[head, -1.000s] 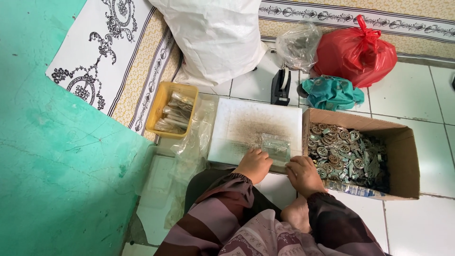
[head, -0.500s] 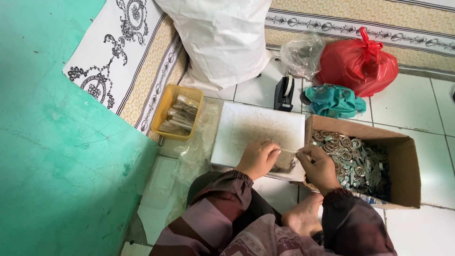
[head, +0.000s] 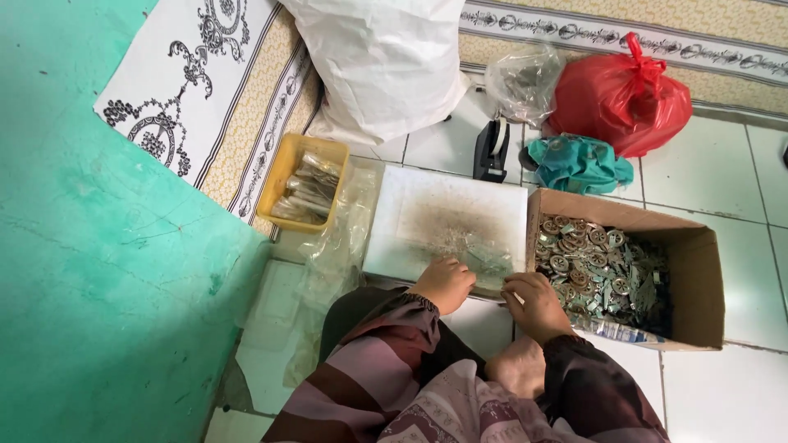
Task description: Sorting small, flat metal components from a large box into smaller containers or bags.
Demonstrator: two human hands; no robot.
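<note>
— What are the fingers doing right now?

— I'm seeing both sets curled and pressed together around a small clear plastic packet (head: 484, 264). The left hand (head: 444, 284) is gripping its near left edge, and the right hand (head: 535, 302) is pinching its right end. I can't tell what is inside the packet; it is too small and glossy.

— Where is that packet sitting?

— It's lying on the near edge of a white board (head: 447, 217) with a dusty grey smear, flat on the tiled floor (head: 722, 394) in front of the person's knees.

— And around the board?

— Just beside its right edge a cardboard box (head: 698, 271) is standing open, full of small round metal parts (head: 599, 271). On the left, a yellow tray (head: 283, 176) is holding filled clear packets, with loose clear plastic (head: 332, 246) lying between tray and board. Beyond the board I'm seeing a black tape dispenser (head: 491, 152), a teal cloth (head: 579, 162), a red bag (head: 620, 98), a clear bag (head: 521, 82) and a big white sack (head: 382, 61).
</note>
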